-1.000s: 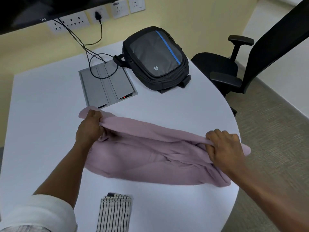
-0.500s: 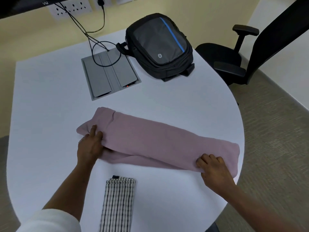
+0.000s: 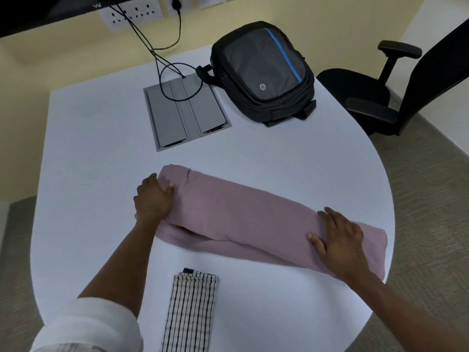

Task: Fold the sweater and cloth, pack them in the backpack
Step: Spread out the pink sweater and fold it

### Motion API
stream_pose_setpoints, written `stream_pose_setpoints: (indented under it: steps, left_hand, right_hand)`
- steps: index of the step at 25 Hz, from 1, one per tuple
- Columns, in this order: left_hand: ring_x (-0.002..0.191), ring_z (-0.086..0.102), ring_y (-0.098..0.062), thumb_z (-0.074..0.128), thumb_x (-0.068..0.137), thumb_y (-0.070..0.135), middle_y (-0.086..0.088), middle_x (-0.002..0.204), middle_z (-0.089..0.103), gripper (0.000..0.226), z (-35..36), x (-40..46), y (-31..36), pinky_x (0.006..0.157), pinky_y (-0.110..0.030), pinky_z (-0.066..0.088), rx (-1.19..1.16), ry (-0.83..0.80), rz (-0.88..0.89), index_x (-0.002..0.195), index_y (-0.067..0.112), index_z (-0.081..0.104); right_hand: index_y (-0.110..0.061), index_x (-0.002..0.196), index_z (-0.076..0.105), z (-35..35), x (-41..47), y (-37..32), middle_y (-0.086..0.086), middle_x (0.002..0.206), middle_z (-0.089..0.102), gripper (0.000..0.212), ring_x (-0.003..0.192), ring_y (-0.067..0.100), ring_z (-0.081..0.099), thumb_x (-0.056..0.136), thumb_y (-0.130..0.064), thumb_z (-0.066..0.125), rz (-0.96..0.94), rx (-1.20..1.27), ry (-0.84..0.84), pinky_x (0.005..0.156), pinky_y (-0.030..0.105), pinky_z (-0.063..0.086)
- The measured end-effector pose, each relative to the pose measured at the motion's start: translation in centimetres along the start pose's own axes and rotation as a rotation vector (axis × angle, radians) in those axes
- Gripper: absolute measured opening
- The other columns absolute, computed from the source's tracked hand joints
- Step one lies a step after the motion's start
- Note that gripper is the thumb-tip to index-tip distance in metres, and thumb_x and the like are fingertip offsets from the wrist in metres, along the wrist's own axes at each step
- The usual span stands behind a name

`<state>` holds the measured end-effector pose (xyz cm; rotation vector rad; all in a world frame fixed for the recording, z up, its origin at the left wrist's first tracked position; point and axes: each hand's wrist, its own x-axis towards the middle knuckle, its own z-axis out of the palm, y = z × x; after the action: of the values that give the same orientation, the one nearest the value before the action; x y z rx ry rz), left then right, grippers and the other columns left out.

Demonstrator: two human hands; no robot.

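Observation:
A pink sweater (image 3: 243, 214) lies folded into a long band across the white table (image 3: 101, 138), running from centre-left to the right edge. My left hand (image 3: 153, 199) grips its left end, thumb on top of the fabric. My right hand (image 3: 340, 240) presses flat on its right end, fingers spread. A striped cloth (image 3: 190, 311), folded into a narrow strip, lies near the front edge between my arms. The black and grey backpack (image 3: 264, 72), zipped shut, lies flat at the back right of the table.
A grey cable hatch (image 3: 185, 113) is set into the table left of the backpack, with black cables (image 3: 162, 57) running up to wall sockets. A black office chair (image 3: 396, 92) stands at the right, beyond the table's curved edge.
The sweater's lifted edge has been brought over and laid down, making a long folded band. Both hands went from pinching the raised fabric to resting on the band's two ends.

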<state>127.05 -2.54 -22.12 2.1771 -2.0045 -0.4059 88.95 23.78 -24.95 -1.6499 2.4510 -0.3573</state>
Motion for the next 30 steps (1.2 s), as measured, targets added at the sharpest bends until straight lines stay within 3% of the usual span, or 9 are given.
stream_pose_setpoints:
  steps: [2,5,9,15,17,20,23,26,30]
  left_hand:
    - [0.128,0.041,-0.042,0.054,0.088,0.059,-0.020,0.134,0.052,0.076,0.8,2.2,-0.2,0.101,-0.056,0.035,0.084,-0.149,-0.123,0.141,0.006,0.037]
    - [0.127,0.039,-0.038,0.056,0.083,0.067,-0.015,0.125,0.058,0.072,1.4,4.1,-1.8,0.102,-0.054,0.031,0.144,-0.282,-0.236,0.128,0.011,0.052]
    - [0.094,0.055,-0.033,0.060,0.088,0.056,-0.007,0.090,0.060,0.043,0.8,3.5,-3.2,0.087,-0.046,0.035,0.042,-0.127,-0.079,0.092,0.013,0.058]
    - [0.075,0.055,-0.031,0.047,0.076,0.067,-0.007,0.074,0.060,0.059,-1.3,2.0,-6.2,0.063,-0.037,0.037,-0.211,-0.116,0.036,0.078,0.008,0.052]
    - [0.080,0.058,-0.032,0.052,0.076,0.066,-0.006,0.080,0.064,0.055,-0.9,2.0,-7.2,0.066,-0.037,0.038,-0.188,-0.167,0.023,0.082,0.011,0.055]
    - [0.109,0.057,-0.041,0.062,0.086,0.037,-0.016,0.121,0.061,0.049,1.1,1.3,-7.3,0.087,-0.046,0.044,-0.020,-0.229,-0.069,0.128,0.014,0.052]
    - [0.120,0.050,-0.043,0.048,0.092,0.020,-0.021,0.139,0.048,0.055,2.1,-0.2,-4.2,0.098,-0.053,0.041,0.075,0.041,0.055,0.145,0.010,0.039]
    - [0.133,0.045,-0.035,0.037,0.098,0.039,-0.015,0.148,0.045,0.055,3.3,-2.9,0.3,0.105,-0.052,0.039,0.056,0.147,0.423,0.146,0.011,0.040]
    - [0.152,0.005,-0.025,0.028,0.098,0.061,-0.001,0.166,0.005,0.067,7.0,-7.4,6.0,0.119,-0.056,0.005,0.137,-0.091,0.661,0.157,0.032,0.016]
  right_hand:
    - [-0.014,0.138,0.051,1.2,0.0,-0.1,0.010,0.142,0.053,0.072,0.129,0.033,0.049,0.093,-0.065,0.026,0.008,-0.039,-0.090,0.101,0.055,0.035]
    - [-0.014,0.140,0.048,2.8,-0.4,0.6,0.009,0.140,0.056,0.077,0.130,0.033,0.049,0.094,-0.067,0.017,0.038,-0.068,-0.130,0.100,0.058,0.034]
    - [-0.013,0.142,0.046,3.6,-0.2,1.2,0.010,0.142,0.054,0.075,0.132,0.031,0.047,0.094,-0.064,0.022,0.063,-0.109,-0.177,0.100,0.061,0.032]
    - [-0.015,0.147,0.042,4.1,0.1,1.8,0.008,0.148,0.048,0.086,0.136,0.029,0.044,0.092,-0.069,0.004,0.084,-0.127,-0.237,0.104,0.065,0.028]
    - [-0.016,0.148,0.040,4.3,0.2,1.9,0.008,0.149,0.046,0.085,0.137,0.029,0.042,0.093,-0.069,0.003,0.066,-0.138,-0.236,0.105,0.065,0.028]
    - [-0.015,0.148,0.040,4.0,0.3,2.0,0.008,0.150,0.046,0.085,0.138,0.030,0.041,0.093,-0.069,0.004,0.055,-0.129,-0.259,0.105,0.066,0.028]
    - [-0.013,0.147,0.041,3.7,0.2,1.7,0.009,0.150,0.046,0.087,0.139,0.030,0.040,0.092,-0.072,0.006,0.053,-0.089,-0.230,0.106,0.065,0.027]
    - [-0.012,0.146,0.040,3.2,0.4,-0.2,0.011,0.152,0.042,0.088,0.140,0.031,0.038,0.091,-0.074,0.011,0.040,-0.041,-0.149,0.108,0.061,0.026]
    - [-0.013,0.150,0.036,3.8,2.3,-6.2,0.010,0.158,0.034,0.085,0.144,0.030,0.034,0.091,-0.073,0.022,-0.101,-0.030,-0.074,0.113,0.060,0.022]
